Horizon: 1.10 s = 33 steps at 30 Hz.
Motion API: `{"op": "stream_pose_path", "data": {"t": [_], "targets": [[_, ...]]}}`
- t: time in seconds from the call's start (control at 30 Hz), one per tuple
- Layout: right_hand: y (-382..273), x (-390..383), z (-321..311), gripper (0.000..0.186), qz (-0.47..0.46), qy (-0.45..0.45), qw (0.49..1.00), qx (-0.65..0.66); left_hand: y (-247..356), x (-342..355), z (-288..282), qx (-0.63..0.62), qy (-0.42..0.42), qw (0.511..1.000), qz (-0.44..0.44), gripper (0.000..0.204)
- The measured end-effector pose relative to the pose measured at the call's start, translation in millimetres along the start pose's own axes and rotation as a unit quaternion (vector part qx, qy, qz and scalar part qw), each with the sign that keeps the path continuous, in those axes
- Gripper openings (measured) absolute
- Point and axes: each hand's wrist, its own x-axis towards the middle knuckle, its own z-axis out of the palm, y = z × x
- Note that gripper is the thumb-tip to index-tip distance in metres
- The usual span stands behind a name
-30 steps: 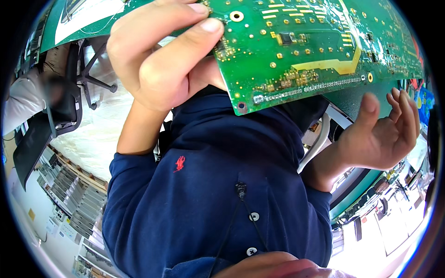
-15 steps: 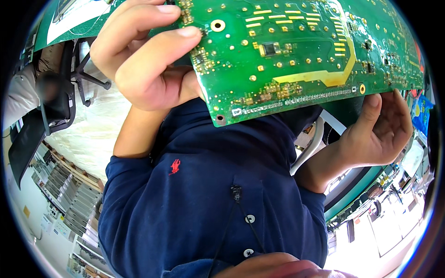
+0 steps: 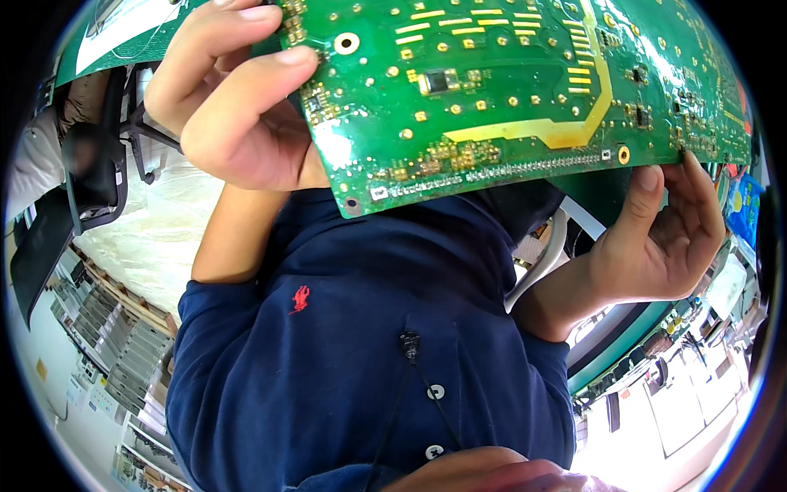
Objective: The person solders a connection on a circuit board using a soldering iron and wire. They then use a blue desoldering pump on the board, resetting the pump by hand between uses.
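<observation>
We see a glossy, smooth green circuit board (image 3: 508, 82) dotted with shiny metallic solder joints (image 3: 492, 175), a matt navy cloth shirt (image 3: 352, 328) and smooth, plastic-looking buttons (image 3: 435, 392)

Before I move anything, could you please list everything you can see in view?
Circuit board: one, green, across the top
White sheet: one, upper left
Work surface: green, under the sheet
Sleeve of another person: one, pale, far left
Chair: one, black, left
Sheeting: pale, left
Stacked items: several, grey, lower left
Curved bar: one, white, right of the shirt
Blue item: one, right edge
Clutter on the right: mixed colours, too small to count
Shirt: one, navy, centre
Buttons: two visible, white, on the shirt
Left hand: one, bare, gripping the board's left edge
Right hand: one, bare, at the board's lower edge
</observation>
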Motion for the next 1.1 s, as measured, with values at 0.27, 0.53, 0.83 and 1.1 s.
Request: {"op": "stream_pose_path", "data": {"t": [0.27,0.53,0.83,1.1], "targets": [[-1,0,-4,0.033,-0.015,-0.020,1.000,-0.012,-3,-7,-4,0.020,0.003,1.000,0.005,0.036],[-3,-1,-4,0.029,-0.011,-0.018,1.000,-0.018,-4,-9,3,0.023,0.020,0.999,0.012,0.041],[-2,-2,-3,0.037,-0.008,-0.017,1.000,-0.021,-6,-11,5,0.037,0.016,0.999,0.035,0.047],[-7,-3,-1,0.034,0.003,-0.016,1.000,-0.021,-10,-1,-23,0.119,-0.122,0.982,0.078,0.021]]}}
